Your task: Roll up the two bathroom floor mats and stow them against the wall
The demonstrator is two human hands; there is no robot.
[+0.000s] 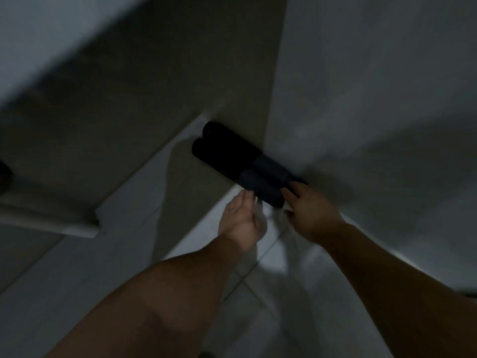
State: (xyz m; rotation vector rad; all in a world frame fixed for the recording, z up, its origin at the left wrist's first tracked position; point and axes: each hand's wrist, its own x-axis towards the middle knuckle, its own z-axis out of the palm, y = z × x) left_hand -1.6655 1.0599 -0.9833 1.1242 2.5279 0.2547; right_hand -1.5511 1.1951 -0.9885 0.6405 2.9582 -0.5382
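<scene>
Head view, dim and a little blurred: two rolled mats lie side by side on the floor (129, 254), tucked into the corner where a beige wall (160, 81) meets a pale grey wall (374, 86). The far rolled mat (229, 140) sits right against the base of the wall, the near rolled mat (219, 161) pressed up beside it, both dark, with their near ends looking a touch bluer. The left hand (241, 219) reaches in at the near mat's end, fingers stretched out and loose, the tips just at the roll, gripping nothing. The right hand (311, 215) comes in from the other side, fingers spread and curved at the same end of the rolls; it touches them but whether it has closed on anything I cannot tell. Both bare forearms run up from the bottom edge
</scene>
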